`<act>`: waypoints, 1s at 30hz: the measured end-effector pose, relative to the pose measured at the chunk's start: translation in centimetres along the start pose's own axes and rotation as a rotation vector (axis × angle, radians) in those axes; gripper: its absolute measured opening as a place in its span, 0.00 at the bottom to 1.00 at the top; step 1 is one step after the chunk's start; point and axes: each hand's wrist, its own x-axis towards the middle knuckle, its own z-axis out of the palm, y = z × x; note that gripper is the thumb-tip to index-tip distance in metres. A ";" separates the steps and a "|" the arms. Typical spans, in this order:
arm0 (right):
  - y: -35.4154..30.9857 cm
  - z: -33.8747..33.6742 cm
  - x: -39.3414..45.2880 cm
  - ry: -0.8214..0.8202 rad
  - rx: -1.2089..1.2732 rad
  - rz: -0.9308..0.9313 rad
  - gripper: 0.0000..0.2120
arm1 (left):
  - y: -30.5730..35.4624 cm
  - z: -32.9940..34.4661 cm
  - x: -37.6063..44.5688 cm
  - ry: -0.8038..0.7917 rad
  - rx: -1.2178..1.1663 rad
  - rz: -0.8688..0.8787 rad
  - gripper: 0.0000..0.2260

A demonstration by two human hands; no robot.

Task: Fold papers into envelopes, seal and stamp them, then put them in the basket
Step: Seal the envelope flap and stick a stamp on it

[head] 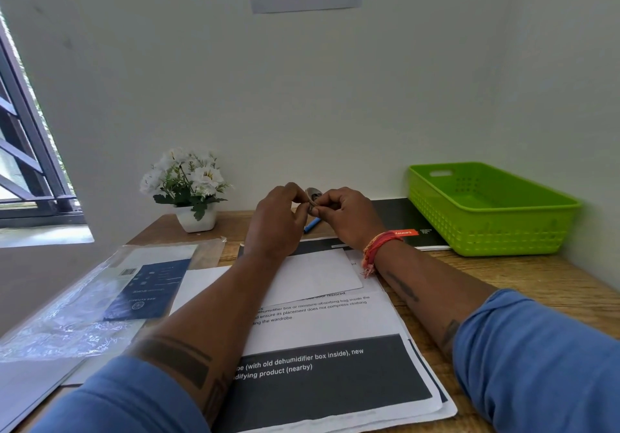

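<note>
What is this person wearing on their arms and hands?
Both arms have blue sleeves pushed up towards the elbows. The right wrist carries a bundle of red and orange threads with frayed ends. Dark tattoos mark both forearms: solid bands on the left, smaller marks on the right. The left hand and right hand are bare, without gloves.

A lime-green perforated basket (496, 211) sits far right; white flowers (188, 177) in a white pot (196, 219) far left; white printed sheets (322, 328) with dark grey bands lie near.

Head-worn view, forward-down over desk (523, 274)
</note>
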 end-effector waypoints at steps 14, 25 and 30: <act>0.5 -1.8 0.1 -0.103 -0.020 -0.016 0.08 | 0.5 -0.5 -0.3 -0.016 -0.141 -0.114 0.03; 0.5 -2.6 -0.5 -0.156 -0.048 0.024 0.05 | 0.7 -0.6 -0.2 -0.030 -0.181 -0.145 0.04; 0.2 -3.1 -0.6 -0.190 -0.042 0.076 0.05 | 0.5 -0.5 -0.2 -0.059 -0.213 -0.190 0.03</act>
